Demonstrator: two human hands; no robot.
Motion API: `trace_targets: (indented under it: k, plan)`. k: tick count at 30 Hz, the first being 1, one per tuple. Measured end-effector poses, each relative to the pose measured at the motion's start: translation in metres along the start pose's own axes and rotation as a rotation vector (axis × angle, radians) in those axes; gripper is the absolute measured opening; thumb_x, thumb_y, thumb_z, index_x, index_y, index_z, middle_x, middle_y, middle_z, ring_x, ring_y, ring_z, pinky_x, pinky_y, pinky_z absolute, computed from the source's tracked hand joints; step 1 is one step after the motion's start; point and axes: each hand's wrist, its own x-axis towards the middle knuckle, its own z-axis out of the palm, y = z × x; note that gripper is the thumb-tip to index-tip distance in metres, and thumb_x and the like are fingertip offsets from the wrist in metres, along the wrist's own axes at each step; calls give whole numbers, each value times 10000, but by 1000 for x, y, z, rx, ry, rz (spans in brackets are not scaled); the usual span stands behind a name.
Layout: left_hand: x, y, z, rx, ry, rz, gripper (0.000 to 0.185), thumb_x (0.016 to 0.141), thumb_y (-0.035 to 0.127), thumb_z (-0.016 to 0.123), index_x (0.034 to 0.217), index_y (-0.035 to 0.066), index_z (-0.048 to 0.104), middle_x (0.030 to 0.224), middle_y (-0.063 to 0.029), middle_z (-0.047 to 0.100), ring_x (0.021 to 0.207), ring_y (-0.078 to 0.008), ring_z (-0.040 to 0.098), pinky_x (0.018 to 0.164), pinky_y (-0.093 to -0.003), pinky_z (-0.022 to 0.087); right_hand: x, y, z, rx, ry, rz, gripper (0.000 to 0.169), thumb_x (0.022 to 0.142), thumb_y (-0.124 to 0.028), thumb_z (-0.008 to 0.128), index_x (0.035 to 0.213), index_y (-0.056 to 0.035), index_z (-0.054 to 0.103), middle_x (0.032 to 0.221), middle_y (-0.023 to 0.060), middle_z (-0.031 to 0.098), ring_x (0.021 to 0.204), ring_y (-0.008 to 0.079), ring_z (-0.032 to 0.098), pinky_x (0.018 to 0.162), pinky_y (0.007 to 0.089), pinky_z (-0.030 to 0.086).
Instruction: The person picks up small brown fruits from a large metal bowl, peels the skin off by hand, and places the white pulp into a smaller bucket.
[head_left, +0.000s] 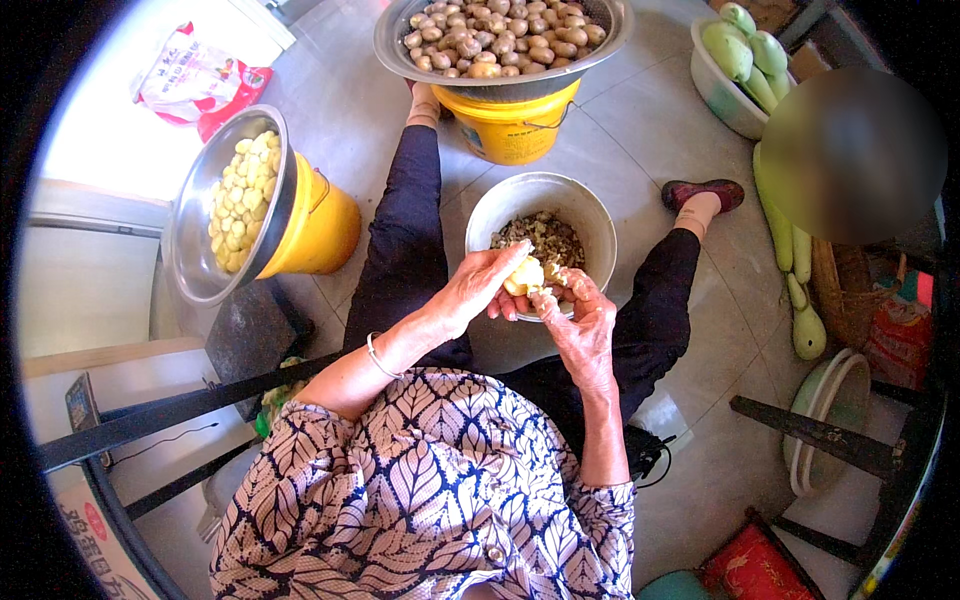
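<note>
My left hand (480, 281) holds a peeled yellow potato (524, 277) over a pale round bucket (601, 225). Close on its right, my right hand (577, 307) has bent fingers at the potato, with bits of peel on the fingertips; whether a small tool is in them I cannot tell. Dark scraps of peel (551, 232) lie in the bucket. Beyond it, a metal basin (386, 45) heaped with small unpeeled potatoes (510, 34) rests on a yellow bucket (510, 127). To the left, a steel basin (184, 225) of peeled potatoes (244, 199) sits tilted on another yellow bucket (322, 217).
Pale green gourds (727, 52) fill a basin (712, 90) at the upper right, and long gourds (780, 217) lie on the tiled floor below it. A wicker basket (840, 300) and round basins (825, 420) stand at the right. A red and white plastic bag (202, 82) lies upper left.
</note>
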Motion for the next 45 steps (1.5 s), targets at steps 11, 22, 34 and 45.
trace_targets:
  k: [11,22,34,45]
  plan:
    - [-3,1,2,91,6,89,534,949,527,407,862,43,615,642,-17,599,518,-65,559,440,-169,417,-1,-6,-1,31,-11,70,264,785,-72,684,1005,58,618,898,92,667,835,145,637,860,299,471]
    - [-1,-2,3,107,3,100,474,966,452,432,875,23,611,653,-18,596,527,-59,543,445,-179,429,1,1,-7,-35,-63,90,252,772,-115,683,941,66,635,844,93,673,761,134,646,821,296,490]
    - [2,-12,2,135,-1,102,459,966,428,449,868,5,599,683,-35,601,544,-73,549,448,-191,432,3,-13,-10,23,-170,251,169,822,-71,591,903,72,631,798,102,678,721,121,629,662,257,500]
    - [-1,-7,2,63,-30,72,512,968,467,410,871,10,619,627,-30,592,505,-65,519,439,-191,400,5,20,-8,188,-68,211,143,859,-66,536,892,47,616,793,76,666,700,113,617,670,261,500]
